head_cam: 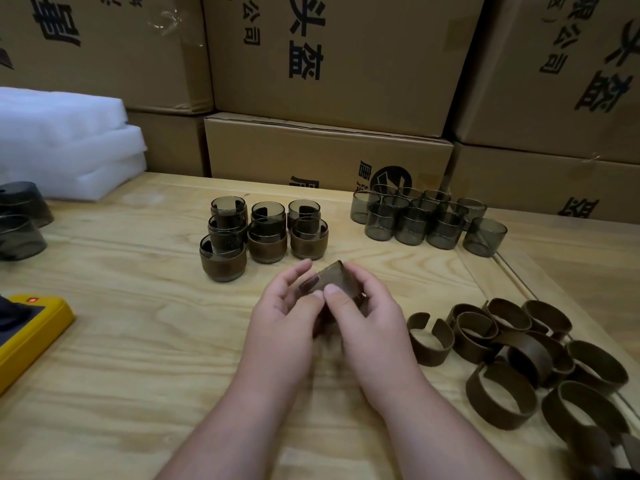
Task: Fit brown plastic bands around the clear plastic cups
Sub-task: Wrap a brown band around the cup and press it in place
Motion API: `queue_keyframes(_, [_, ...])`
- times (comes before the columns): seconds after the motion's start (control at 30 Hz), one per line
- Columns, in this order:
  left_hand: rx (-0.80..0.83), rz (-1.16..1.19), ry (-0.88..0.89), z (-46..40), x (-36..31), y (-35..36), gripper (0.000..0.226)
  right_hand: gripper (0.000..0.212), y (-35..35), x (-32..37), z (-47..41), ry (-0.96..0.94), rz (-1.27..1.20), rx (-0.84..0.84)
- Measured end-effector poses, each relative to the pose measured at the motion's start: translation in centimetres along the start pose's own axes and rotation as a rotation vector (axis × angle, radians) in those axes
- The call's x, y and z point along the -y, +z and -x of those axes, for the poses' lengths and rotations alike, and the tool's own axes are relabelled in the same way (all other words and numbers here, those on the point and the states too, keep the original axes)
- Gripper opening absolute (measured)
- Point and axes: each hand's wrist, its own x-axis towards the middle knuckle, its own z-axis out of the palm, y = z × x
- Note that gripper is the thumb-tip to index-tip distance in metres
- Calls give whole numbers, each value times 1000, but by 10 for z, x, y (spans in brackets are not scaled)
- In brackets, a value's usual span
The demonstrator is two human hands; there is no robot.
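Observation:
Both hands meet above the middle of the wooden table (138, 341), gripping one clear smoky cup (334, 277) with a brown band partly visible on it. My left hand (284, 320) curls round its left side and my right hand (367, 317) wraps its right side, thumb on top. Most of the cup is hidden by fingers. Several banded cups (263, 233) stand in rows just beyond my hands. A cluster of bare clear cups (415, 216) stands at the back right. Loose brown bands (519, 351) lie in a pile at the right.
Stacked cardboard boxes (329, 147) wall off the table's far edge. White foam sheets (65, 143) sit at the back left, with dark plastic covers (20, 216) beside them. A yellow device (31, 327) lies at the left edge.

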Motion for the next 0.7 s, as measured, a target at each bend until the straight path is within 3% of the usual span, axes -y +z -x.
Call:
queue_keyframes(0.23, [-151, 81, 16, -4, -6, -6, 51, 80, 6, -5, -1, -58, 345, 106])
queue_keyframes(0.47, [-383, -17, 164, -5, 2, -3, 34, 63, 49, -9, -29, -93, 561, 54])
queue_keyframes(0.6, [-520, 57, 169, -11, -2, -10, 33, 73, 69, -9, -49, -80, 635, 2])
queue_keyframes(0.7, [-557, 96, 155, -14, 0, -11, 31, 66, 78, -10, -61, -82, 660, -23])
